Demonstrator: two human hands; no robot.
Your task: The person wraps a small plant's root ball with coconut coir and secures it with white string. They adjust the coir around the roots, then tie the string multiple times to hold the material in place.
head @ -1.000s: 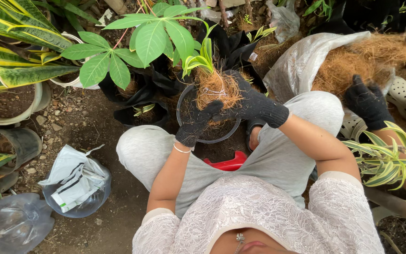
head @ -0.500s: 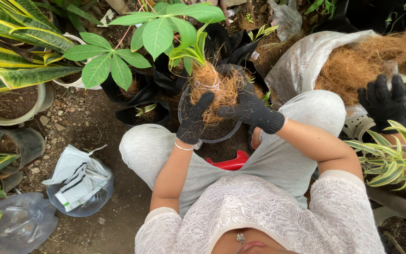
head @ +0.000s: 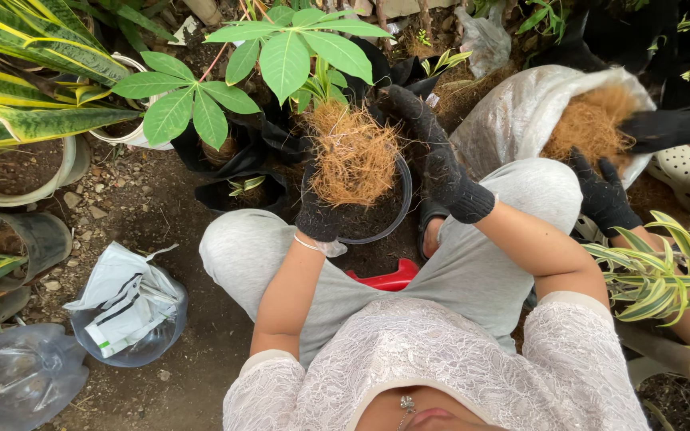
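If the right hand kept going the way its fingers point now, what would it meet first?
Probably the black nursery bags behind the pot: the right hand points up-frame beside the fibrous root ball. Depth is unclear.

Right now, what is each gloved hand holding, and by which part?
The left hand supports the small plant at its fibrous root ball; the right hand steadies the root ball's far side above the black pot.

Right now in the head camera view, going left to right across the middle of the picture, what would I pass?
Clear plastic bag holding white packets → left hand in a black glove → orange-brown fibrous root ball → right hand in a black glove → grey sack of brown coconut fibre → another person's black-gloved hand → green-and-cream striped plant.
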